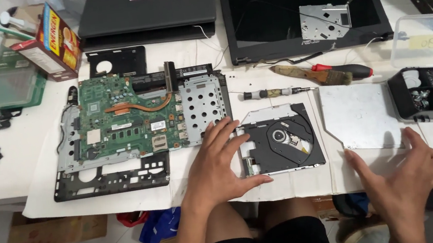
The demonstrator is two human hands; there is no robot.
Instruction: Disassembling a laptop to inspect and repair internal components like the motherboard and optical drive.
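left hand (215, 164) rests flat, fingers spread, on an opened optical drive (283, 141); right hand (401, 174) hovers with fingers wide near a metal cover plate (360, 114).

A white table (2, 176) holds many things. On it lie an open laptop base with a green board (120, 123), a black disc drive (281, 140), a flat grey metal plate (360, 116), a thin screwdriver (270, 93) and a red-handled screwdriver (342, 69). At the back sit a closed black laptop (145, 8), a laptop screen (304, 8) and a small carton (50, 42), and a black tray of small parts (431, 94) is at the right.
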